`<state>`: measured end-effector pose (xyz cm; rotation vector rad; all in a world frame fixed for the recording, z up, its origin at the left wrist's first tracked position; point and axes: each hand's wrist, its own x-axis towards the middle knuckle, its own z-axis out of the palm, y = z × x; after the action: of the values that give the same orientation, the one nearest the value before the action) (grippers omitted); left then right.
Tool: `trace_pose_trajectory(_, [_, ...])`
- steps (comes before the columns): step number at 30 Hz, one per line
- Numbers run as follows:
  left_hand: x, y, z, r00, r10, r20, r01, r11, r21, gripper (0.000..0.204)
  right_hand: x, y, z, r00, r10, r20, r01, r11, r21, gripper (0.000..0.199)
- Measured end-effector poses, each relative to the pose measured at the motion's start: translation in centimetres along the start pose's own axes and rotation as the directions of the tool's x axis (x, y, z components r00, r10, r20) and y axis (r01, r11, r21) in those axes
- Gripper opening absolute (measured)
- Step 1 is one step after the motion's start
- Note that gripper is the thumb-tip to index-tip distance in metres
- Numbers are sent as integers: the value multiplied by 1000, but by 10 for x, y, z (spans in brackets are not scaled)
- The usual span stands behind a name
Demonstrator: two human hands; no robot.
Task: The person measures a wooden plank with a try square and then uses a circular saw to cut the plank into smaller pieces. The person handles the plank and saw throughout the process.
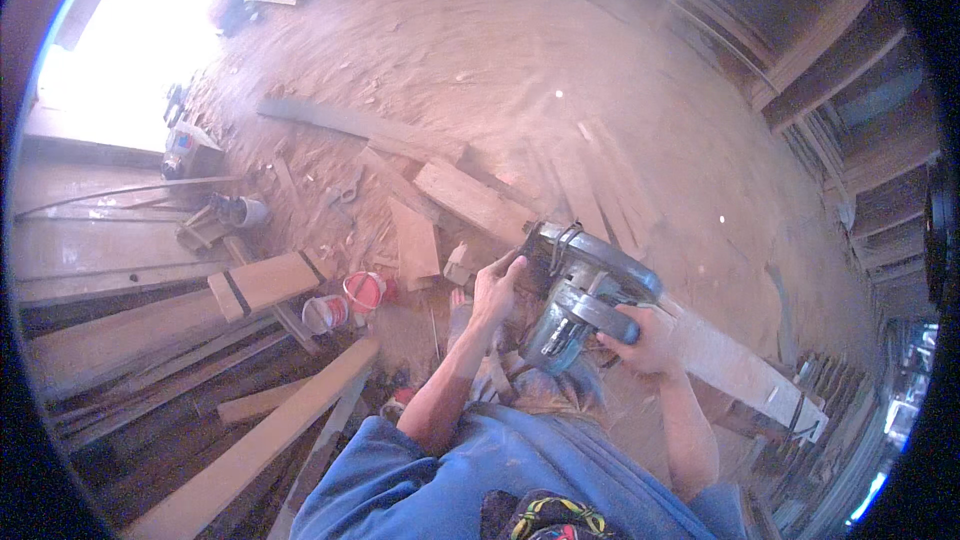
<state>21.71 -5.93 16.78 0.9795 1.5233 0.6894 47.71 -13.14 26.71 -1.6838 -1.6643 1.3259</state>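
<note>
Both my hands are on a handheld power tool with a teal rounded motor housing, a long grey cover and a curved rear handle. Its exact kind is hard to tell. My right hand wraps round the rear handle. My left hand grips the dark front end, its fingers partly hidden. Under the tool runs a long wooden plank, slanting from upper left to lower right. Its right stretch is pale; the left stretch looks browner.
Boards and offcuts lie on the dusty floor ahead. To the left are two small red-and-white buckets, a short board with dark bands, and long timbers. Stacked lumber stands at the right. Haze hangs in the air.
</note>
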Motion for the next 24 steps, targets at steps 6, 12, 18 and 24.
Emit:
trace_pose_trajectory(6, [8, -14, 2, 1000, -11, -16, 10, 1000, -26, 44, 6, 27, 5, 997, -65, 33, 62, 996, 67, 28])
trace_pose_trajectory(12, [16, -32, 4, 998, 49, -25, -50, 997, -62, 41, 5, 36, 12, 988, -149, -42, 150, 989, 12, 24])
trace_pose_trajectory(18, [15, -31, 0, 998, 57, -19, -58, 996, -73, 43, 9, 33, 9, 996, -73, 59, 70, 996, 49, 31])
trace_pose_trajectory(24, [10, -19, -1, 998, 53, -26, -54, 995, -80, 44, 9, 27, 9, 999, -17, 49, 17, 1000, 6, 35])
